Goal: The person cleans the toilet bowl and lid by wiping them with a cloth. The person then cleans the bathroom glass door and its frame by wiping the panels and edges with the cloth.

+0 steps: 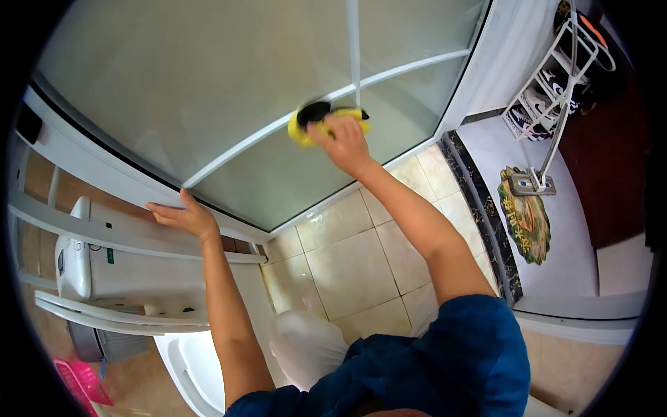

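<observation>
Against frosted glass (208, 83), a yellow-and-black cloth (313, 115) lay under the person's right hand (344, 142), fingers gripping it, its edges showed either side, left hand (191, 217) spread against the white frame (111, 160).

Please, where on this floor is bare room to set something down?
Bare: the tiles between the door, the knee and the dark sill; also the pale floor right of the mat. Crowded: where the mop overlaps the mat, near the shoes.
</observation>
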Available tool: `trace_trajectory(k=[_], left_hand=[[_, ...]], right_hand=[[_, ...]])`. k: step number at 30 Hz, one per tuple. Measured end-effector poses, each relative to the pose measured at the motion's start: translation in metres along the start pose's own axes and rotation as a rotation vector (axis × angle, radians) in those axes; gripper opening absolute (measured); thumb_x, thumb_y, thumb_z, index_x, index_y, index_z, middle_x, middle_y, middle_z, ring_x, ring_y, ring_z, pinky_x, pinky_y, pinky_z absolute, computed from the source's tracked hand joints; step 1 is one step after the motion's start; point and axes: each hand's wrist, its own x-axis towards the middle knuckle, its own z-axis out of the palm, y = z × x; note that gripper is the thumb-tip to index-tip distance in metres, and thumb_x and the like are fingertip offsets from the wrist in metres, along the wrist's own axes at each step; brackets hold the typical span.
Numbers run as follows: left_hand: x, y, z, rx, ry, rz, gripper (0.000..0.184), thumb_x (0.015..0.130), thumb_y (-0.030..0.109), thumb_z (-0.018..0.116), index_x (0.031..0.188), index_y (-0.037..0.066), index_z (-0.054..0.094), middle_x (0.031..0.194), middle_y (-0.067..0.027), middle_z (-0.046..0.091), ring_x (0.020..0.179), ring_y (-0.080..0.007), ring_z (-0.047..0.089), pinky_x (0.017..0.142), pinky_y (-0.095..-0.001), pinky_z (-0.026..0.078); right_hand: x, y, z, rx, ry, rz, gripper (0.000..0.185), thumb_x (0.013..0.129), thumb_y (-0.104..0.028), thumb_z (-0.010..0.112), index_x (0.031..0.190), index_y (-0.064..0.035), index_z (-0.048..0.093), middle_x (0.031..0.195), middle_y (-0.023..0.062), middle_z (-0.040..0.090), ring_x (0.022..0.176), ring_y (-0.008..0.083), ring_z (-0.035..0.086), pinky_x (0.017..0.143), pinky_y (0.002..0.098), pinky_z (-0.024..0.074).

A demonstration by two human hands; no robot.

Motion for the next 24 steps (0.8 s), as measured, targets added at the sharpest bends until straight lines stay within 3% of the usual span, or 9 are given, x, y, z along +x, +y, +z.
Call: trace_trajectory(k=[3, 6, 8, 12, 15, 17, 20, 23, 24], left_hand=[[-0.001, -0.004, 0.001, 0.009, 0.005, 0.027, 0.096, 0.091, 0.05, 0.06, 0.152, 0.0, 0.006, 0.144, -0.0325, 0.02, 0.133, -0.0477, 0.026, 0.109, -0.0515, 0.029], [-0.003, -0.009, 0.001, 0.033, 0.005, 0.045, 0.097, 0.091, 0.051, 0.061, 0.152, 0.0, 0.007, 0.144, -0.0328, 0.021, 0.133, -0.0482, 0.027, 0.109, -0.0519, 0.029], [-0.004, -0.01, 0.001, 0.041, 0.012, 0.062, 0.096, 0.091, 0.052, 0.06, 0.152, 0.0, 0.007, 0.144, -0.0332, 0.022, 0.132, -0.0485, 0.028, 0.109, -0.0522, 0.029], [-0.005, -0.016, 0.002, 0.083, -0.002, 0.084, 0.096, 0.092, 0.054, 0.057, 0.152, -0.002, 0.007, 0.142, -0.0345, 0.023, 0.131, -0.0496, 0.028, 0.108, -0.0531, 0.029], [-0.006, -0.013, 0.002, 0.054, -0.018, 0.057, 0.096, 0.092, 0.055, 0.055, 0.151, -0.003, 0.008, 0.141, -0.036, 0.023, 0.13, -0.0508, 0.028, 0.108, -0.0541, 0.029], [-0.008, -0.017, 0.004, 0.075, -0.012, 0.048, 0.095, 0.092, 0.055, 0.055, 0.151, -0.004, 0.009, 0.142, -0.0355, 0.025, 0.131, -0.0505, 0.028, 0.109, -0.054, 0.027], [-0.009, -0.02, 0.004, 0.081, 0.006, 0.077, 0.094, 0.092, 0.054, 0.055, 0.151, -0.003, 0.01, 0.143, -0.035, 0.024, 0.132, -0.05, 0.027, 0.111, -0.0538, 0.024], [-0.015, -0.033, 0.008, 0.168, -0.028, 0.062, 0.092, 0.091, 0.049, 0.058, 0.152, -0.002, 0.011, 0.146, -0.0348, 0.023, 0.134, -0.0493, 0.026, 0.112, -0.0536, 0.021], [-0.015, -0.031, 0.007, 0.178, -0.041, 0.062, 0.092, 0.091, 0.047, 0.06, 0.152, -0.002, 0.011, 0.146, -0.0351, 0.023, 0.134, -0.0494, 0.026, 0.112, -0.0535, 0.021]], right_hand=[[-0.017, 0.027, -0.019, 0.12, -0.28, -0.254, 0.061, 0.079, -0.003, 0.057, 0.132, -0.0331, 0.057, 0.109, 0.0052, 0.053, 0.1, 0.025, 0.054, 0.089, 0.0384, 0.0464], [-0.004, 0.056, -0.027, 0.021, -0.171, -0.137, 0.063, 0.079, -0.002, 0.058, 0.133, -0.0349, 0.057, 0.108, 0.0045, 0.053, 0.099, 0.0248, 0.055, 0.089, 0.039, 0.0464], [0.039, 0.078, -0.037, -0.079, 0.028, -0.013, 0.06, 0.081, -0.001, 0.057, 0.134, -0.0295, 0.056, 0.108, 0.0069, 0.054, 0.099, 0.0278, 0.054, 0.088, 0.0413, 0.0453], [0.141, 0.118, -0.056, -0.054, 0.436, 0.556, 0.059, 0.085, -0.004, 0.053, 0.142, -0.0158, 0.046, 0.111, 0.0149, 0.053, 0.106, 0.0361, 0.049, 0.092, 0.0471, 0.0381], [0.186, 0.104, -0.066, -0.077, 0.479, 0.776, 0.064, 0.083, -0.006, 0.056, 0.145, -0.0151, 0.041, 0.115, 0.0183, 0.05, 0.107, 0.0377, 0.047, 0.094, 0.048, 0.0361], [0.189, 0.072, -0.054, -0.074, 0.409, 0.606, 0.061, 0.082, -0.008, 0.057, 0.142, -0.0149, 0.047, 0.118, 0.0192, 0.048, 0.107, 0.0372, 0.047, 0.094, 0.0477, 0.0369], [0.183, -0.01, -0.035, 0.008, 0.281, 0.173, 0.053, 0.084, -0.007, 0.058, 0.133, -0.0253, 0.057, 0.116, 0.0139, 0.05, 0.105, 0.0339, 0.049, 0.093, 0.0462, 0.0391], [0.178, -0.066, -0.022, 0.177, 0.112, -0.367, 0.057, 0.08, -0.008, 0.058, 0.132, -0.031, 0.058, 0.113, 0.0058, 0.054, 0.103, 0.0241, 0.053, 0.077, 0.0334, 0.046], [0.178, -0.079, -0.019, 0.19, 0.05, -0.447, 0.056, 0.081, -0.009, 0.058, 0.132, -0.0314, 0.057, 0.116, 0.0051, 0.054, 0.104, 0.0234, 0.053, 0.077, 0.0325, 0.0465]])
